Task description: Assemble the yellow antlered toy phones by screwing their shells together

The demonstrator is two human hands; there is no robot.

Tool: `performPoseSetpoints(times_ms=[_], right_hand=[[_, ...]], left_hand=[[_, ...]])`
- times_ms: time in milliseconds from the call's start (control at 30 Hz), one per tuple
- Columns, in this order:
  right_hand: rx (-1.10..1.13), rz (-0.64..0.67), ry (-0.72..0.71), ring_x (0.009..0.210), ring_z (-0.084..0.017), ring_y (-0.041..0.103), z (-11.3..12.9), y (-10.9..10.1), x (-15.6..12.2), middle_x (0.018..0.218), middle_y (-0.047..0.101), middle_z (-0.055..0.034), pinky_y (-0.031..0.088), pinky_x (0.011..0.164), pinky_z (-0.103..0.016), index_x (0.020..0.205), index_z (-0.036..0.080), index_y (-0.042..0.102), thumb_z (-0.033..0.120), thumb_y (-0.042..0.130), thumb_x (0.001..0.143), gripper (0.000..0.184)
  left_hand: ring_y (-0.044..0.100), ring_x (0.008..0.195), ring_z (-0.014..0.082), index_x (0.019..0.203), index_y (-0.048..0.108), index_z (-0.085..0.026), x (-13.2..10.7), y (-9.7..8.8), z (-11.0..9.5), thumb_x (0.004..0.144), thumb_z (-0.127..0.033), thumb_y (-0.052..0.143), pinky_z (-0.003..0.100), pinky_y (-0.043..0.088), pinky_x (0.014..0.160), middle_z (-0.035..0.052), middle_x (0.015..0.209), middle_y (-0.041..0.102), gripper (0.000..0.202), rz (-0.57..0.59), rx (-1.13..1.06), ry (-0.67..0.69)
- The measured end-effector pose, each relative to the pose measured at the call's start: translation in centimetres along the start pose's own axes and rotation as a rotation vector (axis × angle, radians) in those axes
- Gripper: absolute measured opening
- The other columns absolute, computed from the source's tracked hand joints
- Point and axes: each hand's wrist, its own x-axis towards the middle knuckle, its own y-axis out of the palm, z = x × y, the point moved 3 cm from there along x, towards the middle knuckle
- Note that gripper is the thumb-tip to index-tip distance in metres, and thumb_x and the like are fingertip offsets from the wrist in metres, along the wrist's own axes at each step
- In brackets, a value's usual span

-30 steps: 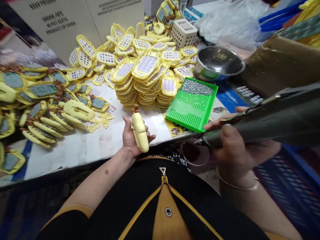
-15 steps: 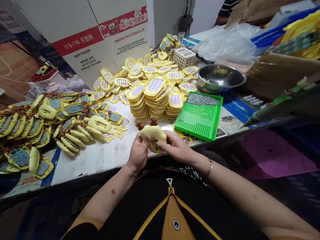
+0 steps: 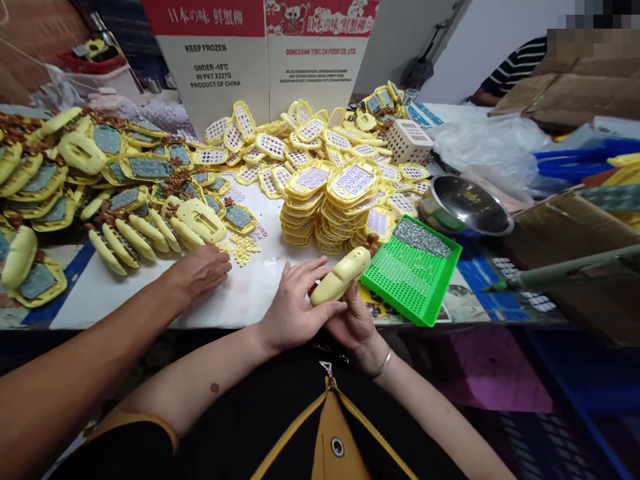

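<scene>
Both hands hold a yellow plastic toy casing [image 3: 341, 275] with brown antler-like horns, tilted up to the right above the table edge. My left hand [image 3: 295, 300] wraps its left end, thumb underneath and fingers behind. From below and the right, my right hand [image 3: 354, 323] grips it, its fingers partly hidden. Just beyond stand stacks of yellow-rimmed face plates [image 3: 353, 183] with rows of holes. A green perforated tray [image 3: 400, 275] holding small silvery pieces [image 3: 423, 238] lies right of the casing.
Another person's hand [image 3: 200, 270] reaches in from the left beside small yellow pieces [image 3: 244, 249]. Assembled yellow casings [image 3: 150, 167] pile up at left. A metal bowl [image 3: 467, 207], a holed box [image 3: 409, 141] and a pen-like tool [image 3: 560, 270] are at right; a carton [image 3: 215, 100] stands behind.
The casing has turned in my hands, its horns now pointing right. Another person's arm has come in from the left. The camera view has shifted, moving the table things rightward.
</scene>
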Motion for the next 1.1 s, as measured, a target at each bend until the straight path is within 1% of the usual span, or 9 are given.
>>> performPoseSetpoints(times_ms=[100, 267, 400, 500, 567, 667, 733, 833, 1100], right_hand=[[-0.045, -0.004, 0.041, 0.107, -0.017, 0.066, -0.9, -1.0, 0.2, 0.112, 0.072, 0.003, 0.053, 0.099, -0.031, 0.1, 0.033, 0.07, 0.069, 0.076, 0.063, 0.051], [-0.15, 0.026, -0.035, 0.113, -0.015, 0.063, -1.2, -1.6, 0.2, 0.115, 0.069, 0.0049, 0.053, 0.099, -0.031, 0.108, 0.038, 0.066, 0.067, 0.07, 0.071, 0.047], [-0.199, 0.03, -0.06, 0.111, -0.018, 0.064, -1.3, -0.8, 0.2, 0.11, 0.07, 0.0004, 0.053, 0.1, -0.034, 0.104, 0.032, 0.067, 0.074, 0.069, 0.067, 0.056], [-0.331, 0.019, -0.071, 0.093, -0.021, 0.068, -0.7, -1.1, -0.1, 0.097, 0.07, -0.0039, 0.058, 0.087, -0.038, 0.101, 0.026, 0.066, 0.069, 0.073, 0.066, 0.056], [-0.42, -0.1, -0.207, 0.077, -0.015, 0.066, 0.7, -2.3, -0.6, 0.089, 0.067, -0.0009, 0.058, 0.079, -0.034, 0.101, 0.026, 0.064, 0.058, 0.075, 0.073, 0.043], [-0.695, -0.304, -0.707, 0.087, -0.014, 0.063, 4.1, -3.4, -2.3, 0.101, 0.063, -0.0008, 0.053, 0.086, -0.032, 0.11, 0.029, 0.06, 0.042, 0.076, 0.078, 0.039], [-1.083, -0.216, -0.957, 0.108, -0.021, 0.06, 5.2, -2.5, -3.2, 0.117, 0.061, -0.0071, 0.049, 0.096, -0.039, 0.123, 0.027, 0.057, 0.039, 0.078, 0.077, 0.052], [-1.569, 0.059, -0.991, 0.112, -0.025, 0.059, 4.6, -0.4, -3.1, 0.118, 0.065, -0.011, 0.043, 0.101, -0.044, 0.126, 0.022, 0.056, 0.037, 0.069, 0.086, 0.045], [-1.678, 0.045, -0.903, 0.088, -0.021, 0.061, 3.6, 1.6, -1.5, 0.092, 0.07, -0.0047, 0.038, 0.092, -0.039, 0.101, 0.021, 0.062, 0.043, 0.052, 0.096, 0.025]], left_hand=[[0.053, 0.127, 0.0303, 0.116, 0.069, -0.022, -0.1, -0.1, 0.1, 0.08, -0.025, 0.071, 0.063, 0.013, 0.117, 0.0121, 0.134, 0.063, 0.037, -0.025, 0.207, 0.066], [0.051, 0.129, 0.0305, 0.118, 0.069, -0.024, -0.4, 0.1, 0.2, 0.081, -0.021, 0.069, 0.066, 0.014, 0.116, 0.0105, 0.134, 0.063, 0.037, -0.005, 0.261, 0.114], [0.061, 0.118, 0.0273, 0.119, 0.066, -0.02, -0.2, 0.2, 0.1, 0.086, -0.023, 0.065, 0.062, 0.029, 0.112, 0.0128, 0.127, 0.067, 0.033, -0.062, 0.18, 0.163], [0.069, 0.102, 0.0206, 0.115, 0.066, -0.017, -0.2, -0.3, -0.4, 0.089, -0.021, 0.06, 0.043, 0.049, 0.101, 0.0102, 0.11, 0.074, 0.027, -0.118, 0.123, 0.257], [0.069, 0.1, 0.0188, 0.115, 0.064, -0.015, -0.3, -1.0, -0.5, 0.09, -0.018, 0.057, 0.034, 0.055, 0.091, 0.0104, 0.108, 0.074, 0.026, -0.128, 0.173, 0.287], [0.069, 0.1, 0.022, 0.115, 0.063, -0.01, -0.6, -1.8, 0.2, 0.091, -0.018, 0.056, 0.036, 0.057, 0.088, 0.0139, 0.107, 0.073, 0.026, -0.075, 0.336, 0.287], [0.07, 0.097, 0.0244, 0.113, 0.064, -0.008, -0.9, -1.8, 1.1, 0.09, -0.018, 0.056, 0.039, 0.058, 0.085, 0.0154, 0.105, 0.073, 0.026, 0.009, 0.419, 0.274], [0.07, 0.096, 0.0248, 0.114, 0.063, -0.007, -1.3, -1.2, 2.6, 0.089, -0.013, 0.054, 0.04, 0.059, 0.084, 0.016, 0.105, 0.073, 0.027, 0.097, 0.457, 0.254], [0.069, 0.107, 0.0204, 0.12, 0.062, -0.014, -1.9, -0.7, 3.3, 0.086, -0.01, 0.052, 0.035, 0.057, 0.094, 0.0114, 0.117, 0.072, 0.036, 0.054, 0.416, 0.252]])
